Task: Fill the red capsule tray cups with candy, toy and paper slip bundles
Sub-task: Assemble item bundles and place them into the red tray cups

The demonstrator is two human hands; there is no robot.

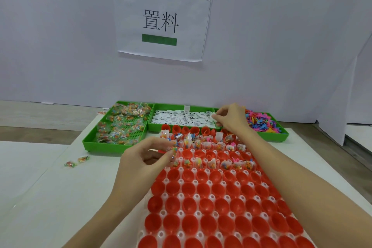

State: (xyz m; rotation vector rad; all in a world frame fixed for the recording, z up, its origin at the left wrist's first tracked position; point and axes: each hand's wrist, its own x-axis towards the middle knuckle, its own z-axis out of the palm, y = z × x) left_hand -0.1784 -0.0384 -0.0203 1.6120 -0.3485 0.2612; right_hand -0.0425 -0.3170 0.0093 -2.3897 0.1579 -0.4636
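Observation:
The red capsule tray lies before me, many red cups in rows. Cups in some far rows hold candy packets, toys and paper slips; the near rows are empty. My left hand hovers over the tray's left edge and pinches a clear candy packet. My right hand reaches to the right end of the green tray of paper slips and pinches a white slip. A green tray of candy packets sits far left, a green tray of colourful toys far right.
Two loose candy packets lie on the white table left of the capsule tray. A white wall with a printed paper sign stands right behind the green trays. A white panel edge rises at the far right.

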